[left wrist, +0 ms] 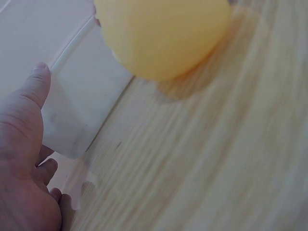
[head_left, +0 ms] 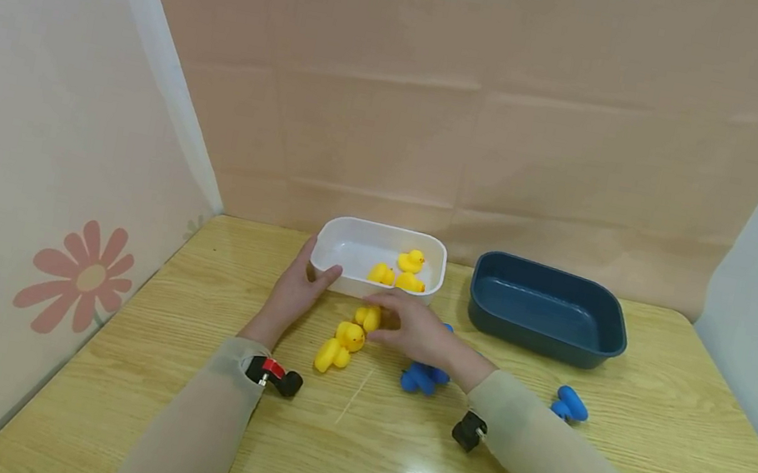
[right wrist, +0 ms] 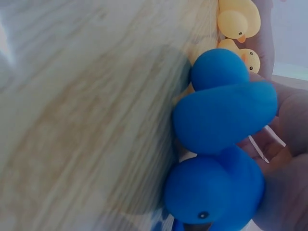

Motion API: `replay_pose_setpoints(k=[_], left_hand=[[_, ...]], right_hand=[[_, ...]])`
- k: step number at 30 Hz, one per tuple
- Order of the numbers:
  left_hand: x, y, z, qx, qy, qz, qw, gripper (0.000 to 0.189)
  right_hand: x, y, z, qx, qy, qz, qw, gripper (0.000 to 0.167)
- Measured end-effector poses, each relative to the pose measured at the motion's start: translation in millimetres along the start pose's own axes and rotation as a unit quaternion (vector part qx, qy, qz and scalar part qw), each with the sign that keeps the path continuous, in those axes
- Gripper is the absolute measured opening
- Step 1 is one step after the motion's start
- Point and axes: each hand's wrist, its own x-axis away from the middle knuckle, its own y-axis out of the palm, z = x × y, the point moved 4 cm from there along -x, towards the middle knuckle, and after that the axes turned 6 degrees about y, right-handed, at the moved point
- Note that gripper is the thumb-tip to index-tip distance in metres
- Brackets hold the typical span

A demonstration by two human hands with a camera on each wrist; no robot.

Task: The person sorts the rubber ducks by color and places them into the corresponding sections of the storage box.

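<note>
My left hand [head_left: 293, 289] grips the front left corner of a white plastic bin [head_left: 373, 290], its thumb on the rim and its fingers along the outer side. Three yellow rubber ducks lie inside the bin. Just in front of it, my right hand [head_left: 412, 327] has curled fingers and thumb around a yellow rubber duck [head_left: 367, 317]. Two more yellow ducks, one a tipped duck [head_left: 330, 356] and one facing right [head_left: 349, 336], lie on the table between my hands. Blue rubber ducks [head_left: 421, 378] sit under my right wrist, partly hidden; the right wrist view shows two blue ducks [right wrist: 216, 115] up close.
A dark blue plastic bin [head_left: 538, 345] stands right of the white one. Another blue duck [head_left: 570, 404] lies in front of it on the wooden table [head_left: 324, 464]. A brown paper-like backdrop [head_left: 491, 121] rises behind, with pale printed panels at both sides.
</note>
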Motion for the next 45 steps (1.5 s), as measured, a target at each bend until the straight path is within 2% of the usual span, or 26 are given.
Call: replay_pose_setpoints(k=[10,19,26,32,45], left_hand=[[-0.4,0.2,0.6,0.005,0.0,-0.001,1.0,0.092],[-0.4,0.4,-1.5,0.002,-0.009,-0.003,1.0,0.097],[-0.6,0.7,-2.3,0.003,-0.006,-0.004,1.0,0.095],[-0.3,1.1,-2.0,0.009,-0.006,-0.002,0.9999,0.092],[0.1,0.6,0.1,0.005,0.003,0.001,1.0,0.093]], right_hand=[[-3.0,4,2,0.002,0.022,0.008,0.9997,0.049],[-2.8,5,1,-0.033,0.052,0.021,0.9979,0.041],[-0.1,3,1,-0.031,0.062,0.04,0.9968,0.04],[2.8,-3,0,-0.021,0.073,0.055,0.9956,0.038],[13.5,-28,-16,-0.052,0.062,0.095,0.9922,0.044]])
